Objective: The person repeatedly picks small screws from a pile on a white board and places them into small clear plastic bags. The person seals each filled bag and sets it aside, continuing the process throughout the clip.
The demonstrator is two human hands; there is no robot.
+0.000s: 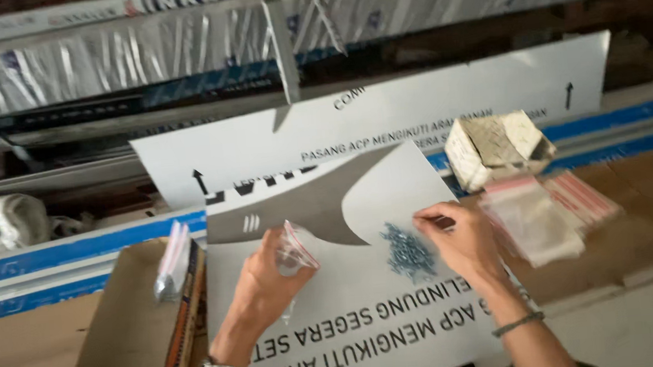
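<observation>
My left hand (266, 283) holds a small clear zip bag (294, 249) with a red seal strip, lifted a little above a white and grey printed panel (390, 194). My right hand (461, 238) hovers to the right of a pile of small silvery screws (407, 251) lying on that panel, its fingertips pinched together near the pile's upper right; whether they hold a screw is not visible. A metal watch is on my left wrist and a thin bracelet on my right.
A stack of empty clear zip bags (546, 215) lies right of the panel, behind it a small open carton (497, 149). A flat cardboard box (130, 326) with packets stands at left. Wrapped metal profiles (173, 55) and a white sheet (414, 109) are behind.
</observation>
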